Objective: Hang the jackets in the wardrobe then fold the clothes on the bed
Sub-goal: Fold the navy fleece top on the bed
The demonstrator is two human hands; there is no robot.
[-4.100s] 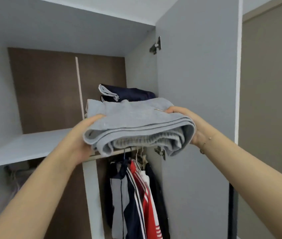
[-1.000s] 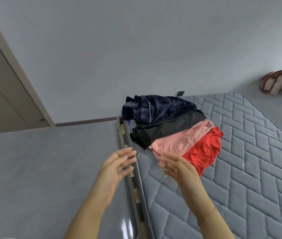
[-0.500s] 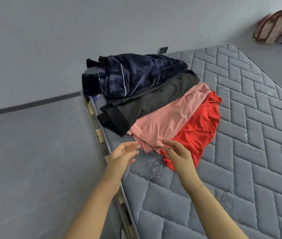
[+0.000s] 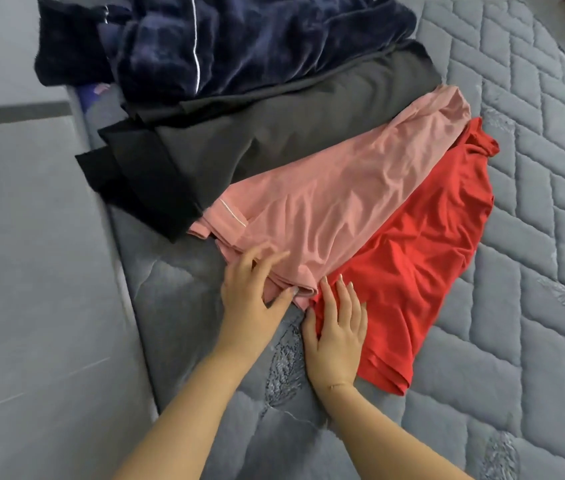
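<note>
Left hand (image 4: 251, 299) pinches the pink garment's (image 4: 336, 199) hem, thumb under; right hand (image 4: 338, 327) lies flat, fingers straight, on the red one (image 4: 423, 251).

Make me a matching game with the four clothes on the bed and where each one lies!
Things:
1. red garment
2. pink garment
3. dark grey garment
4. navy velvet garment

Places:
A. top of the row, farthest from the hands
B. under the right hand
C. its near edge pinched by the left hand
D. between the navy and the pink ones

Pairs: 1-B, 2-C, 3-D, 4-A
</note>
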